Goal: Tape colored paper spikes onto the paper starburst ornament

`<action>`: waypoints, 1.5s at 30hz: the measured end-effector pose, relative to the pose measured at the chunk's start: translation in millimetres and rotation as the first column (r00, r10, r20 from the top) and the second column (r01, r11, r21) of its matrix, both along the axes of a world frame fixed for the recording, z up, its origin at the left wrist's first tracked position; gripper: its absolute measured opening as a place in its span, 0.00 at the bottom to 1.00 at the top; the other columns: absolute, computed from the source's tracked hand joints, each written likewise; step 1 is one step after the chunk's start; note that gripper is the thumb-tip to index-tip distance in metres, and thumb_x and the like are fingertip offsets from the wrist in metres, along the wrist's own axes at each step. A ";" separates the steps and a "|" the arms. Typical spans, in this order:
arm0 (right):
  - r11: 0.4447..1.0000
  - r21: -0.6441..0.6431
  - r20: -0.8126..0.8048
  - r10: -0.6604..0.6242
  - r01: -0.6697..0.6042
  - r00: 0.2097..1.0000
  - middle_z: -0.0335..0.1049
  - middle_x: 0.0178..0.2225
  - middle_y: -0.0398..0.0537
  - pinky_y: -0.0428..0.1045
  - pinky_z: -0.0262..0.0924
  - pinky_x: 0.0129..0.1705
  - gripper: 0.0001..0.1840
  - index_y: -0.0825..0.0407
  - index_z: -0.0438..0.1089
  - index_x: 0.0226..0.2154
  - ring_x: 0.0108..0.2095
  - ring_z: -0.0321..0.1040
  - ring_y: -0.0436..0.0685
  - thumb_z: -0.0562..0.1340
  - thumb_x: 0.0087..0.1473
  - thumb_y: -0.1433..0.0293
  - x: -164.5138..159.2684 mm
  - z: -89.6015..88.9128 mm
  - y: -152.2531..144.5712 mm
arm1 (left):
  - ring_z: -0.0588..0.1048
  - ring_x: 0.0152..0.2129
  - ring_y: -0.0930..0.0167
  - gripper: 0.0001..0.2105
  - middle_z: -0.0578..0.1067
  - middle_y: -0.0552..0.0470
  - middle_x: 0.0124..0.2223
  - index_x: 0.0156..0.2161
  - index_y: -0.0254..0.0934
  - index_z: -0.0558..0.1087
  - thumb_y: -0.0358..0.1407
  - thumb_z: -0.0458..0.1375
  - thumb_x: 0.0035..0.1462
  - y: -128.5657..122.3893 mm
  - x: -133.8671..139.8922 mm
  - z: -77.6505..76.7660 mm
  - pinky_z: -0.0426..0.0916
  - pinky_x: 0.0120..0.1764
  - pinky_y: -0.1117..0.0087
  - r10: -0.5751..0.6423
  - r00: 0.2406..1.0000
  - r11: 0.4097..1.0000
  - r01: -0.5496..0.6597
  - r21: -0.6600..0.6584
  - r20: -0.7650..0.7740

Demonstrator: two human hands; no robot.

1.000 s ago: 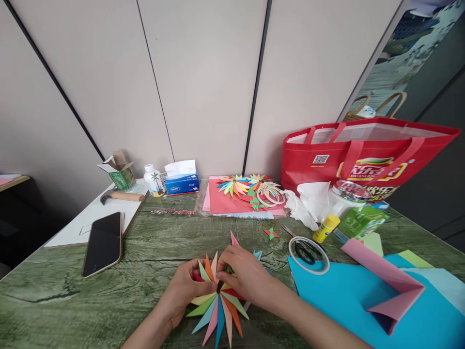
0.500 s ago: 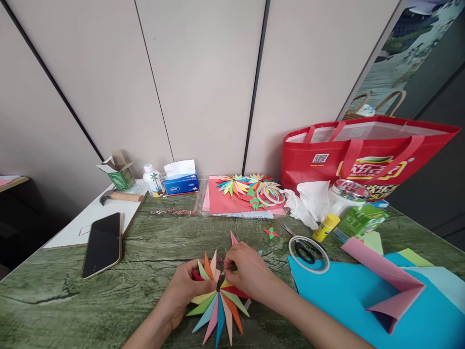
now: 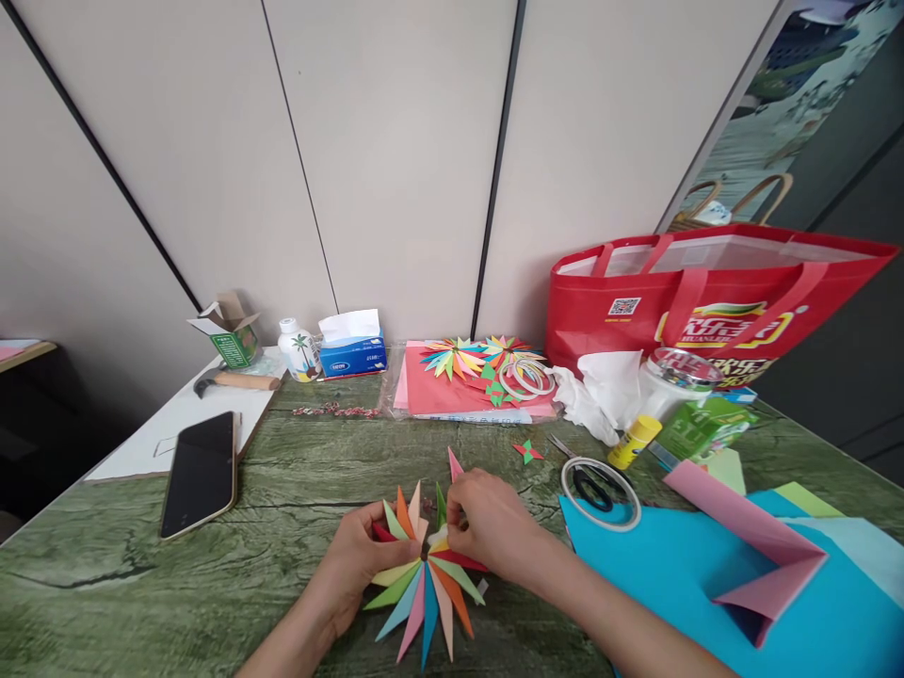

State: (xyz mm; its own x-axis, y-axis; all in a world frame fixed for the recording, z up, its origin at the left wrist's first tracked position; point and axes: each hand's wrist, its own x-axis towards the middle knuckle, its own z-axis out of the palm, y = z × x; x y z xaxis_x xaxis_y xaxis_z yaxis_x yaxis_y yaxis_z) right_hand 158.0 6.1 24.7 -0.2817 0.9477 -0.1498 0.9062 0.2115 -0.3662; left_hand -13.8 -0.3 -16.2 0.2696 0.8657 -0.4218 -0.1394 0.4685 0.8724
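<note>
A many-coloured folded-paper star (image 3: pixel 416 593) is over the near middle of the table, its spikes fanning out from a small dark centre. My left hand (image 3: pixel 360 560) is closed on its left side, thumb on top near the centre. At the star's upper right, my right hand (image 3: pixel 491 518) has its fingers curled in a pinch; what lies between them is hidden. A green spike stands just left of those fingers, with a small whitish bit below it. A pink paper point (image 3: pixel 455 462) juts out beyond my right hand; whether it joins the star I cannot tell.
Scissors (image 3: pixel 593 490) lie under a tape roll (image 3: pixel 634 518), near a glue stick (image 3: pixel 634 443). Blue paper (image 3: pixel 650 584) and folded pink paper (image 3: pixel 749 527) cover the right. A phone (image 3: pixel 201 476) and hammer (image 3: pixel 244 380) lie left. Behind stand a tissue pack (image 3: pixel 353 358) and red bag (image 3: pixel 600 320).
My right hand has shifted slightly right, uncovering the green spike and a whitish bit near the star's centre. My left hand keeps its hold on the star, which has barely moved.
</note>
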 end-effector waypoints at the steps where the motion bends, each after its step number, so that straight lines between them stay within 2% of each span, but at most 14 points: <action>1: 1.000 0.006 0.002 -0.006 0.006 1.000 0.74 0.27 0.51 0.45 0.48 0.26 0.09 0.54 0.72 0.21 0.32 0.67 0.57 0.57 0.36 0.78 0.6 -0.2 0.7 | 0.74 0.18 0.70 0.17 0.79 0.48 0.24 0.28 0.31 0.73 0.30 0.70 0.28 0.0 -0.2 1.0 0.65 0.23 0.73 0.010 1.000 1.000 -0.010 -0.001 -0.014; 6: 0.993 0.075 -0.048 -0.090 0.094 0.995 0.73 0.26 0.48 0.44 0.48 0.26 0.08 0.53 0.71 0.23 0.27 0.67 0.54 0.56 0.42 0.75 14.3 7.7 6.7 | 0.75 0.20 0.69 0.17 0.79 0.46 0.26 0.29 0.31 0.73 0.32 0.70 0.29 -0.2 -1.0 5.8 0.67 0.25 0.72 -0.013 1.000 1.000 0.013 -0.014 0.006; 9: 0.981 0.106 -0.047 -0.159 0.163 0.986 0.73 0.24 0.47 0.44 0.48 0.26 0.07 0.54 0.69 0.20 0.26 0.66 0.53 0.57 0.40 0.78 30.6 20.9 9.8 | 0.75 0.20 0.69 0.16 0.79 0.45 0.26 0.28 0.31 0.73 0.32 0.70 0.28 -0.7 -0.3 8.8 0.67 0.26 0.72 -0.014 1.000 1.000 0.014 -0.022 -0.007; 14: 0.984 0.096 -0.142 -0.133 0.147 0.981 0.70 0.20 0.43 0.43 0.52 0.25 0.06 0.54 0.67 0.19 0.23 0.65 0.50 0.57 0.39 0.79 60.0 41.6 7.2 | 0.76 0.21 0.67 0.17 0.79 0.46 0.26 0.27 0.31 0.73 0.32 0.71 0.26 0.2 -1.2 13.0 0.67 0.27 0.70 0.008 1.000 0.998 -0.008 -0.057 -0.001; 16: 0.998 0.031 -0.238 -0.048 0.057 0.970 0.69 0.21 0.42 0.42 0.53 0.24 0.05 0.54 0.68 0.22 0.23 0.64 0.49 0.58 0.41 0.77 70.6 48.8 3.2 | 0.76 0.22 0.66 0.16 0.79 0.45 0.26 0.27 0.32 0.73 0.32 0.70 0.27 1.8 -3.1 13.4 0.67 0.27 0.70 0.010 1.000 0.998 -0.010 -0.056 -0.001; 18: 0.986 -0.072 -0.356 0.117 -0.152 0.927 0.68 0.21 0.41 0.41 0.54 0.23 0.05 0.54 0.70 0.28 0.22 0.63 0.48 0.58 0.45 0.75 79.6 57.1 -1.4 | 0.76 0.22 0.66 0.16 0.80 0.46 0.27 0.27 0.32 0.73 0.32 0.70 0.28 3.4 -4.8 13.2 0.67 0.28 0.70 0.005 1.000 0.999 -0.005 -0.049 0.000; 21: 0.854 -0.195 -0.494 0.339 -0.482 0.801 0.70 0.29 0.46 0.41 0.59 0.30 0.08 0.54 0.74 0.31 0.29 0.67 0.48 0.60 0.49 0.70 87.5 69.5 -7.1 | 0.76 0.22 0.67 0.16 0.80 0.46 0.27 0.28 0.32 0.73 0.32 0.70 0.29 4.9 -5.7 12.7 0.67 0.29 0.70 -0.010 1.000 0.999 0.010 -0.045 -0.007; 23: 0.804 -0.193 -0.538 0.393 -0.563 0.746 0.70 0.31 0.48 0.42 0.60 0.33 0.09 0.55 0.75 0.30 0.32 0.67 0.49 0.61 0.50 0.67 88.6 74.3 -8.5 | 0.76 0.22 0.67 0.16 0.80 0.46 0.27 0.28 0.32 0.73 0.32 0.70 0.29 5.1 -5.3 12.4 0.67 0.28 0.71 -0.022 1.000 0.999 0.022 -0.043 -0.014; 24: 0.801 -0.194 -0.550 0.389 -0.567 0.739 0.69 0.32 0.49 0.42 0.60 0.33 0.09 0.56 0.75 0.30 0.32 0.67 0.50 0.62 0.49 0.67 88.0 74.8 -8.2 | 0.76 0.22 0.67 0.16 0.80 0.46 0.27 0.28 0.32 0.73 0.32 0.70 0.29 5.1 -5.0 12.2 0.67 0.28 0.71 -0.029 0.999 0.999 0.028 -0.041 -0.017; 27: 0.842 -0.230 -0.552 0.299 -0.487 0.778 0.70 0.29 0.47 0.42 0.60 0.30 0.11 0.55 0.72 0.34 0.29 0.67 0.50 0.62 0.49 0.66 82.8 67.1 -3.3 | 0.76 0.22 0.68 0.17 0.80 0.46 0.27 0.29 0.32 0.73 0.32 0.70 0.29 4.6 -4.5 12.0 0.66 0.27 0.71 -0.047 0.999 0.998 0.046 -0.035 -0.021; 29: 0.900 -0.210 -0.498 0.238 -0.382 0.834 0.70 0.25 0.44 0.42 0.57 0.27 0.11 0.54 0.69 0.37 0.26 0.66 0.49 0.58 0.52 0.66 76.2 55.4 2.6 | 0.75 0.22 0.69 0.17 0.79 0.46 0.27 0.29 0.32 0.73 0.33 0.70 0.29 4.3 -4.9 12.0 0.66 0.27 0.72 -0.052 0.998 0.998 0.052 -0.034 -0.019; 32: 0.970 -0.031 -0.327 0.216 -0.239 0.920 0.70 0.27 0.45 0.43 0.55 0.29 0.10 0.53 0.70 0.34 0.27 0.64 0.50 0.54 0.54 0.70 61.9 32.9 11.6 | 0.76 0.23 0.68 0.16 0.79 0.46 0.27 0.29 0.31 0.73 0.33 0.70 0.30 3.8 -5.9 11.9 0.66 0.28 0.71 -0.068 0.998 0.997 0.068 -0.036 -0.013; 38: 0.949 -0.024 -0.225 0.302 -0.315 0.926 0.68 0.37 0.50 0.46 0.56 0.38 0.17 0.49 0.70 0.42 0.37 0.65 0.55 0.50 0.55 0.73 33.1 -3.5 13.2 | 0.75 0.22 0.70 0.16 0.79 0.46 0.27 0.31 0.31 0.74 0.34 0.69 0.31 5.3 -6.5 10.5 0.65 0.27 0.74 -0.082 0.997 0.996 0.082 -0.023 -0.010; 45: 0.954 -0.019 -0.184 0.291 -0.300 0.939 0.65 0.38 0.53 0.46 0.54 0.38 0.16 0.53 0.70 0.40 0.39 0.65 0.56 0.49 0.56 0.74 25.0 -11.6 10.5 | 0.74 0.22 0.70 0.16 0.79 0.47 0.26 0.29 0.31 0.75 0.34 0.70 0.30 6.5 -6.6 12.3 0.65 0.28 0.73 -0.074 0.997 0.996 0.074 -0.040 -0.006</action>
State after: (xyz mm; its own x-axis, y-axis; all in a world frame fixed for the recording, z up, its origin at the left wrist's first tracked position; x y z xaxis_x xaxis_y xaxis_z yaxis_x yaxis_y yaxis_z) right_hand 183.0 16.6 13.1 -0.5738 0.8111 -0.1131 0.7253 0.4392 -0.5302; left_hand -20.4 6.2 -3.9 0.3291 0.8257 -0.4581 -0.0963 0.5120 0.8536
